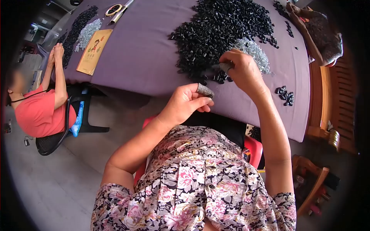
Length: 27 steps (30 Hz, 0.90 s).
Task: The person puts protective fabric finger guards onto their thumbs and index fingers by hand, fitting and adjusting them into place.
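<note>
My left hand [187,103] is closed in a pinch near the table's front edge, with a grey cover on its index finger; what it holds is too small to tell. My right hand [244,71] is closed too, a grey cover on one finger, just in front of the silvery pieces and over the near edge of the black heap. Whatever lies between its fingertips is hidden. The large heap of small black parts [216,32] spreads beyond both hands. Beside it lies a pile of small clear or silvery pieces [254,54]. A small group of black parts [285,96] sits to the right.
The purple cloth [142,50] covers the table. At left are a yellow booklet [94,52], a tape roll [113,10], more black parts [79,27] and silvery pieces [89,32]. A seated person in red [44,111] works there; another person's arm [306,32] rests at upper right.
</note>
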Available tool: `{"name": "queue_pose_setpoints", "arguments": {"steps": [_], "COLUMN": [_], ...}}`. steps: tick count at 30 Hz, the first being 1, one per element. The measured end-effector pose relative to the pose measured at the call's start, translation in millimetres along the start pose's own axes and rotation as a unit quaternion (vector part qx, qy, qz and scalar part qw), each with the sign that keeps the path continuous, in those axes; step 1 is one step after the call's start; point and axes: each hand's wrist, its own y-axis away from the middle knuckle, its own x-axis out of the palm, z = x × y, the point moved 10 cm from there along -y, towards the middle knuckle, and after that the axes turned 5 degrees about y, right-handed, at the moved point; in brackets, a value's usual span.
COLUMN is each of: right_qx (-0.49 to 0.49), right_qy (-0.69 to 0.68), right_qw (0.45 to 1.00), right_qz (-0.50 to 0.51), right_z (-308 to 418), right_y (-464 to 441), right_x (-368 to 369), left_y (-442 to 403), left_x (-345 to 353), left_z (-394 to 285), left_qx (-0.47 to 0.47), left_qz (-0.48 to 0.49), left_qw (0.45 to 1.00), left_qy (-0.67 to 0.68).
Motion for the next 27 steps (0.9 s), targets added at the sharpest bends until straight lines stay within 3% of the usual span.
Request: {"name": "queue_pose_setpoints", "arguments": {"steps": [7,13,24,27], "right_qx": [-0.030,-0.100,-0.007,0.099], "right_qy": [0.110,0.150,-0.112,-0.272], "right_qw": [0.991,0.982,0.992,0.953], "right_qz": [0.069,0.058,0.056,0.091], "right_z": [19,40,36,24], "right_y": [-9,-9,15,41], "right_x": [31,39,-7,4], "left_y": [2,0,-2,-1], "left_x": [0,-1,2,4], "left_z": [-1,0,-1,0], "left_qx": [-0.004,0.000,0.002,0.006], "left_qz": [0.008,0.016,0.022,0.014], "left_qw": [1.000,0.999,1.000,1.000], "left_qy": [0.024,0.030,0.020,0.008]}}
